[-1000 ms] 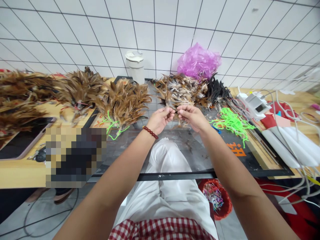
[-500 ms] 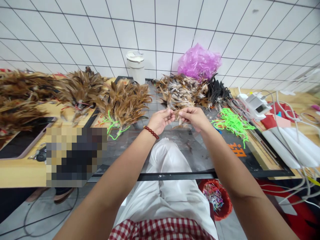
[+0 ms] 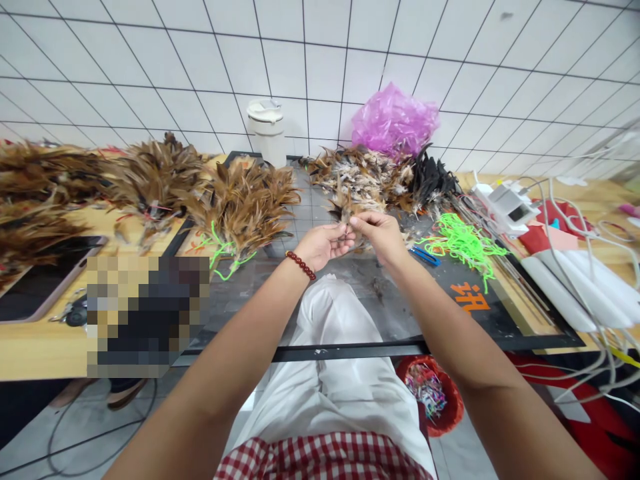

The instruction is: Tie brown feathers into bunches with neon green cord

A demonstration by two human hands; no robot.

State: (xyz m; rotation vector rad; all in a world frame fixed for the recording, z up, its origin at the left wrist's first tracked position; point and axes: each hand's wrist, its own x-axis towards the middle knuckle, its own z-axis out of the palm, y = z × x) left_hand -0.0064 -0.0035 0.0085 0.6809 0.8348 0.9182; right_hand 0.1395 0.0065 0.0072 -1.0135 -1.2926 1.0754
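Note:
Over the dark glass tabletop [image 3: 260, 293], my left hand [image 3: 326, 248] is closed in a pinch on the base of a small bunch of brown feathers [image 3: 344, 203]. Thumb and fingers of my right hand [image 3: 379, 233] meet at the same base, touching the feathers beside the left fingertips. Just beyond lies a pile of loose brown and pale feathers [image 3: 360, 175]. To the left are bundled brown feathers [image 3: 245, 207], with bright green cord [image 3: 220, 253] at their lower end. A tangle of green cords [image 3: 465, 243] and a blue cutter-like tool [image 3: 425, 256] lie right of my right hand.
A white lidded cup [image 3: 267, 130] and a pink plastic bag [image 3: 395, 123] stand along the tiled wall. Black feathers [image 3: 434, 177] lie near the bag. White cables and an adapter [image 3: 513, 203] crowd the right side. A phone [image 3: 47, 277] lies left. Under the table edge sits a red bin [image 3: 453, 407].
My right hand has moved left and in against my left hand, both now at the base of the feathers. The blue tool has come into fuller view. The camera has shifted slightly.

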